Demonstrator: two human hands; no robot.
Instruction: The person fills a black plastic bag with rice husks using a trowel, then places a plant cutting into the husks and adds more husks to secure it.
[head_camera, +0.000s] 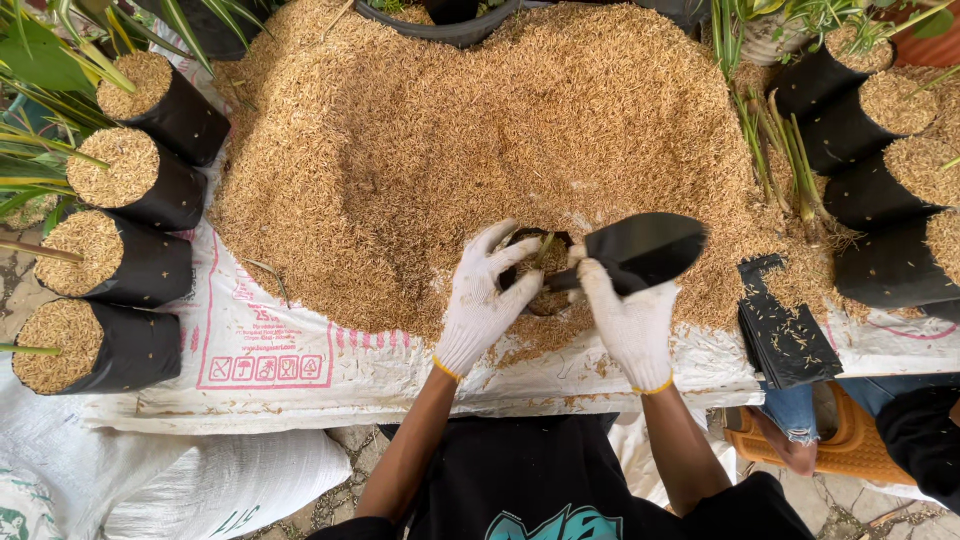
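My left hand (482, 295), in a white glove, grips the rim of a small black planting bag (533, 262) that stands at the near edge of a big pile of rice husk (480, 130). A thin plant stem pokes out of the bag. My right hand (628, 320), also gloved, holds the handle of a black scoop (645, 248) with its blade pointing right, just beside the bag.
Filled black bags (110, 260) stand in a row at left, more filled bags (880, 160) at right. A stack of flat empty bags (785, 325) lies right of my hand. Green seedlings (785, 150) lie on the husk. White sacks (260, 350) cover the table. Another person's knee (795, 415) shows at lower right.
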